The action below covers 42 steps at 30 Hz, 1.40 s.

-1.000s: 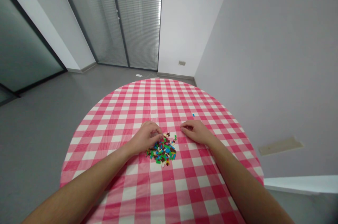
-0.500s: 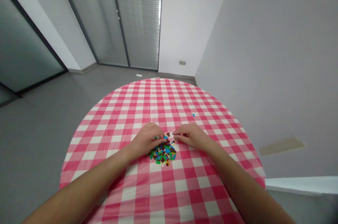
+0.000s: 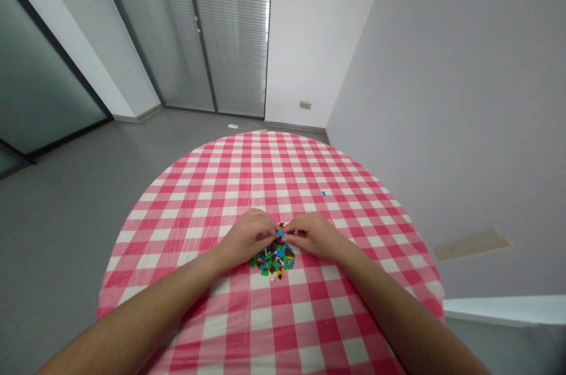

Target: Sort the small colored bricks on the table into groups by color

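- At the far side of the brick pile [image 3: 274, 262], my left grip [image 3: 248, 234] pinches a blue brick [image 3: 280, 233]; my right grip [image 3: 315, 234] meets it from the pile's right, though at this size I cannot tell whether that one holds anything.
- A slip could drop the blue brick among the pile's same-coloured pieces, its smallness the likely cause.
- Either grip, sweeping low and inward, might scatter the pile.
- The round desk [image 3: 154, 198] keeps its edge well apart from the pile; open checked cloth [image 3: 247, 174] stretches beyond and nearer, broken beyond right by a stray blue piece [image 3: 323, 193].
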{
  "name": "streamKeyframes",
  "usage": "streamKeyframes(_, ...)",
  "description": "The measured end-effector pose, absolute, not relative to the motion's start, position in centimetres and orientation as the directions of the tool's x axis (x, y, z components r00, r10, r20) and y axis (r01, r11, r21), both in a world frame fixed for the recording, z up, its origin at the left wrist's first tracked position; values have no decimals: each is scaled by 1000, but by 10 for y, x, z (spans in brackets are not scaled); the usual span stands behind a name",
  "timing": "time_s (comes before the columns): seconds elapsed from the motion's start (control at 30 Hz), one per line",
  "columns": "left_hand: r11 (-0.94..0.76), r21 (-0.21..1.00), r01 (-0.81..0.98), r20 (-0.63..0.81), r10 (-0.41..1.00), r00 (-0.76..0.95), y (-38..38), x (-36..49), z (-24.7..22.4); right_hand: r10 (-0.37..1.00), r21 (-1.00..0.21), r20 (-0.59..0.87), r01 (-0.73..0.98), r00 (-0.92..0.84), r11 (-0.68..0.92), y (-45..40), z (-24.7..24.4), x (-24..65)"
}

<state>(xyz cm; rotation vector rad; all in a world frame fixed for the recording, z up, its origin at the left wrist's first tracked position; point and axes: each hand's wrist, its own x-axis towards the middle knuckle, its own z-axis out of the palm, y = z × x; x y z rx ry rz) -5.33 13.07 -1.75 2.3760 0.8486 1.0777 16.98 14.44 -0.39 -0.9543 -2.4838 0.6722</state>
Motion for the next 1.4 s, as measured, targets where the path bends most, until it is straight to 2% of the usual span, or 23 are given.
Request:
streamKeyframes(0.47,-708,594,382,485,694,533,131,-55,-19,761,-541,206,576,-615,613,149,-7,174)
streamKeyframes(0.7,-592,688,419,451,802,392,134,-63,-26,815,-539,248,624,-523,565,169,-13,190)
streamKeyframes(0.9,-535,722,439,420,843,336,136,-69,-27,830,-525,259,650,-494,550,177,-23,195)
streamKeyframes(1.13,-450,757,473,377,893,246,141,-74,-30,848,-554,300,644,-437,527,182,-35,199)
streamKeyframes(1.4,-406,780,476,334,914,232,141,-74,-32,904,-657,237,627,-355,418,187,-31,204)
